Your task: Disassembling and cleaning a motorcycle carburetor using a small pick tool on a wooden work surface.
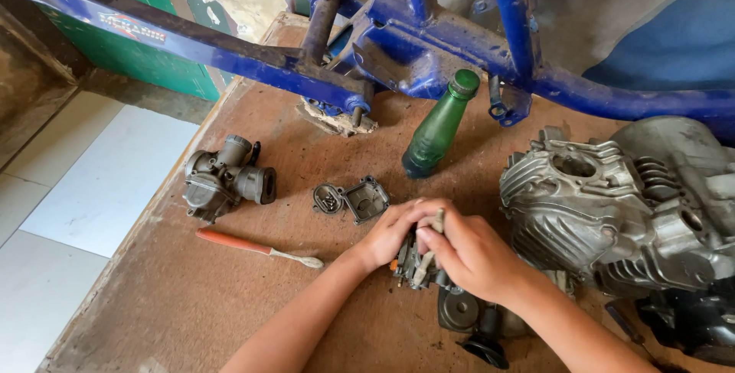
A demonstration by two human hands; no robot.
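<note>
At lower centre of the frame, our left hand (390, 234) and right hand (475, 254) both grip a small carburetor part (417, 262), just left of the grey engine (612, 212).

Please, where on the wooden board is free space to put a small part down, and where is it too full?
The board is bare at the near left, below the orange-handled brush and beside the left hand. A smaller patch lies between the grey carburetor and the green bottle. It is crowded near the right hand, by the engine block.
</note>
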